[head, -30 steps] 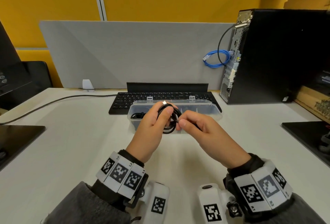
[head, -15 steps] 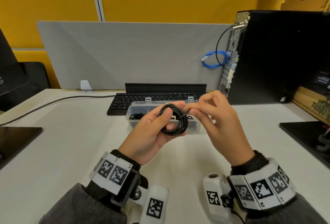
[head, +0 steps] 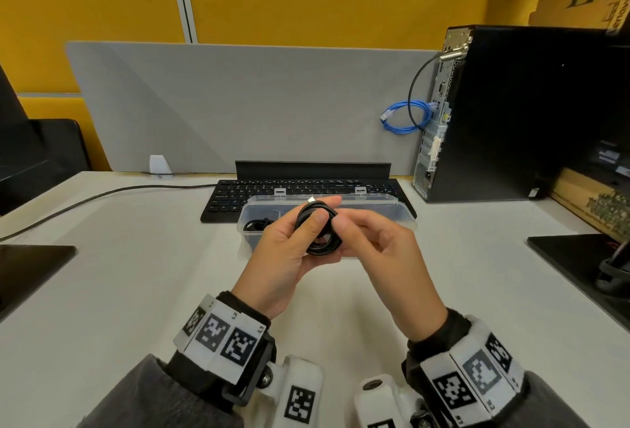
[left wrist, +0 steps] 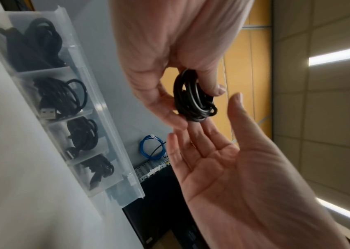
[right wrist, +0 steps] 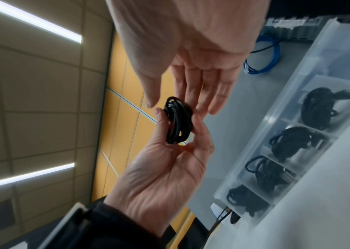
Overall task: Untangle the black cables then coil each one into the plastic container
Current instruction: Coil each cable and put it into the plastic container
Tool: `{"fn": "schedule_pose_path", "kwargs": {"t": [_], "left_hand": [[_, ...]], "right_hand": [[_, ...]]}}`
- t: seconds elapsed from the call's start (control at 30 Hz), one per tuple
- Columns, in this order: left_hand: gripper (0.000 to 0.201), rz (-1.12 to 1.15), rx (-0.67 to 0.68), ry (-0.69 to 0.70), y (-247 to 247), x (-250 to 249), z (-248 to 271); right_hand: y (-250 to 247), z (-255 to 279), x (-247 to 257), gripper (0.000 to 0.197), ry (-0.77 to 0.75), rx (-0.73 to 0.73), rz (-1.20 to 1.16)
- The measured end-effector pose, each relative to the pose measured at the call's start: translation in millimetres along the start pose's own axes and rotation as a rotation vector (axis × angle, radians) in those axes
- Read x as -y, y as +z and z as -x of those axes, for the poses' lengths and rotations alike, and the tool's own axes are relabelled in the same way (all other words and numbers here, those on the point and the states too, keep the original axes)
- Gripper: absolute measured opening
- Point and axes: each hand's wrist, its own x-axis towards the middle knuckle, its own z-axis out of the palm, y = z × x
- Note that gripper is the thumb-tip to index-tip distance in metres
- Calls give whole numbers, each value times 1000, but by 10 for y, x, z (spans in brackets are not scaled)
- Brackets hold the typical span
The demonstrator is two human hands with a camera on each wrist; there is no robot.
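Observation:
A coiled black cable (head: 318, 235) is held up in front of the clear plastic container (head: 378, 219). My left hand (head: 293, 247) grips the coil, thumb across its front and fingers behind. In the left wrist view the coil (left wrist: 193, 99) sits pinched between that thumb and the fingers. My right hand (head: 375, 250) is beside it, and in the right wrist view its straight fingers (right wrist: 193, 91) touch the coil (right wrist: 177, 121) with the thumb apart. The container (left wrist: 78, 50) has several compartments, each with a coiled black cable inside.
A black keyboard (head: 235, 195) lies just behind the container, with a grey divider panel behind that. A black PC tower (head: 528, 114) with a blue cable loop (head: 405, 117) stands at the right. A dark cord (head: 102, 195) crosses the desk at the left. Black pads sit at both desk edges.
My right hand pinched the cable's loose end beside the coil and has since let go; its fingers now lie straight against the coil. The left hand has kept its hold and turned the coil.

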Motion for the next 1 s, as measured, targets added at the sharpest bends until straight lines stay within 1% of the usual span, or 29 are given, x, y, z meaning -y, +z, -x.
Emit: {"fn": "schedule_pose_path", "kwargs": {"t": [0.13,0.2,0.27,0.37,0.43,0.5,0.57,0.63,0.67,0.73,0.77,0.8,0.83,0.87,0.9,1.0], "left_hand": [[32,-81,-19,30,24,31,0],[33,-117,-11,29,31,18,3],[38,-142,17,-1,3,-12,2],[45,-133,127,-130,-96,-88,20],[42,-144,239,-202,-141,-117,41],[41,-192,317,-236,-146,-110,61],[42,-229,353,-245,-147,-111,71],[53,-196,390,-261,-194,-142,69],[60,-172,409,-275,-226,-166,66],[70,-219,444,-312,-266,-207,66],[67,-295,469,-329,-257,-215,73],[57,-372,495,-346,-240,-202,79],[42,-431,516,-362,-211,-182,87],[29,-470,522,-383,-177,-149,92],[21,-494,513,-400,-140,-121,96],[18,-483,425,-391,-72,-49,91]], "right_hand": [[3,-15,-27,13,6,-1,104],[-10,-33,-42,13,12,30,129],[-45,-44,-48,13,-12,59,213],[-112,-35,-38,15,-127,109,451],[-136,-19,-17,26,-190,186,564],[-151,-9,22,39,-203,263,649],[-180,-17,61,36,-206,326,686],[-201,-5,113,25,-196,395,722],[-203,5,135,26,-200,427,751],[-195,15,149,44,-230,480,837],[-181,15,150,53,-240,502,887],[-167,20,151,57,-245,522,931],[-155,26,164,57,-252,542,967],[-142,33,190,53,-255,561,999],[-135,39,224,48,-260,574,1023],[-134,37,333,34,-249,557,994]]}}
